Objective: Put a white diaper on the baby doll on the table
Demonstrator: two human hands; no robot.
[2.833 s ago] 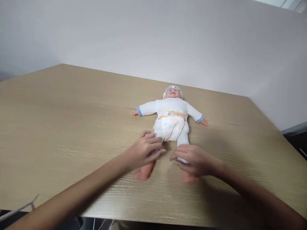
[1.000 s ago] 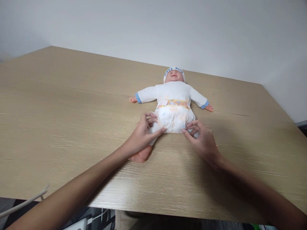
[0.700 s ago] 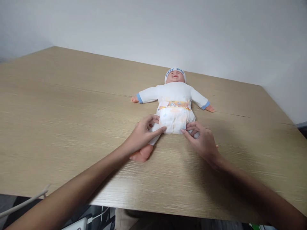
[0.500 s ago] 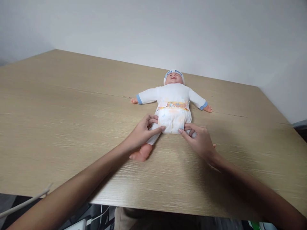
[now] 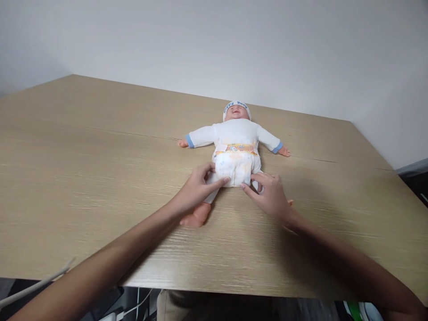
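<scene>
A baby doll (image 5: 236,133) in a white top with blue cuffs and a white cap lies on its back on the wooden table (image 5: 100,169), arms spread. It wears a white diaper (image 5: 234,166) with a printed waistband. My left hand (image 5: 197,189) pinches the diaper's lower left edge over the doll's leg. My right hand (image 5: 269,196) pinches the lower right edge and covers the other leg. One bare doll foot (image 5: 194,219) shows below my left wrist.
A white wall rises behind the table. The table's near edge runs across the bottom; a white cable (image 5: 33,287) and dark items lie below it at the left. The table's right corner ends near dark furniture (image 5: 414,183).
My hands moved up from the doll's lower legs to the bottom of the diaper, then drew closer together, gathering it narrower at the crotch. The view shifted slightly.
</scene>
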